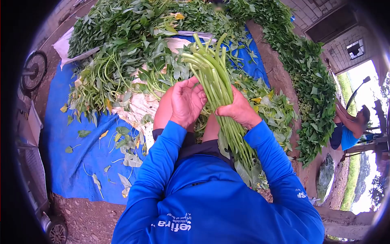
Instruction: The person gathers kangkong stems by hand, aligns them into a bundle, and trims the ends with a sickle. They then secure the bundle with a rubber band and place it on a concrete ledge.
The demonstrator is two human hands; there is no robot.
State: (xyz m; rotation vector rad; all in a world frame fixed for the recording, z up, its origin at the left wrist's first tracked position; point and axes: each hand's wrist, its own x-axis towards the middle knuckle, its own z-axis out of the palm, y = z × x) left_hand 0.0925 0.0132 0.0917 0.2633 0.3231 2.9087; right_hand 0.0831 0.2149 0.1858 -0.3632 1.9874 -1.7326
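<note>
Stems [217, 79] slant in one bunch, clasped by the right hand [239, 110], thumb across them, other fingers hidden; I see the left hand [187, 101] half-curled, empty, just beside them.

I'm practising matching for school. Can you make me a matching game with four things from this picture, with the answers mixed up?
1. Bundle of long green stems
2. Wide blue ground sheet
3. Bare left hand
4. Long-sleeved blue shirt

A. Palm showing, fingers slightly curled
B. Printed with white lettering
C. Gripped by the right hand
D. Spread beneath leafy green heaps

Pairs: 1-C; 2-D; 3-A; 4-B
</note>
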